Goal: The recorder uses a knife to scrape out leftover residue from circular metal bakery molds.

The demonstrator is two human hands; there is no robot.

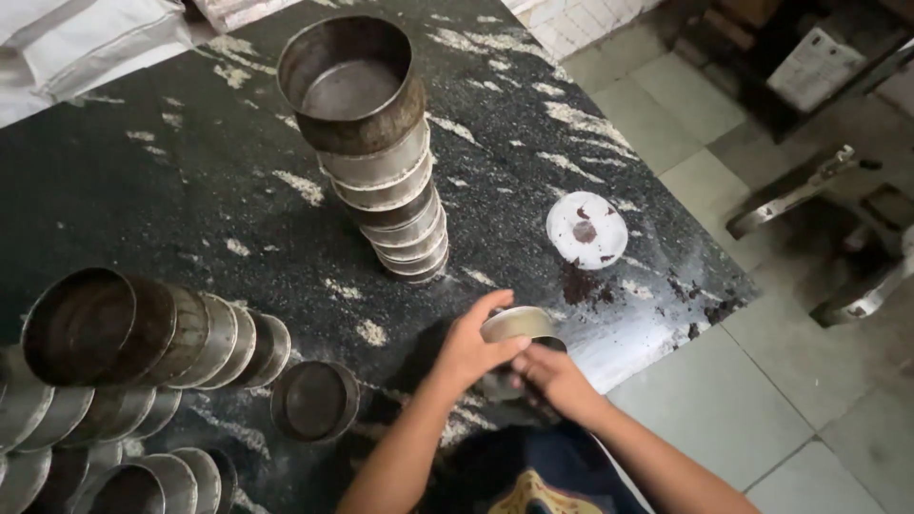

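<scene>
A small round metal tin [519,326] is held over the near edge of a black speckled stone slab [190,190]. My left hand [471,347] grips its left wall, thumb over the rim. My right hand [552,376] holds it from below on the right. A tall upright stack of the same tins [376,143] stands behind the hands, near the slab's middle. A white paper disc [586,229] with dark stains lies to the right, dark crumbs beside it.
A single tin [315,401] sits to the left of my arm. Rows of nested tins [152,333] lie on their sides at the left, more [143,481] below them. White sacks [76,38] lie at the top left. Tiled floor [724,400] and metal parts [809,190] lie right.
</scene>
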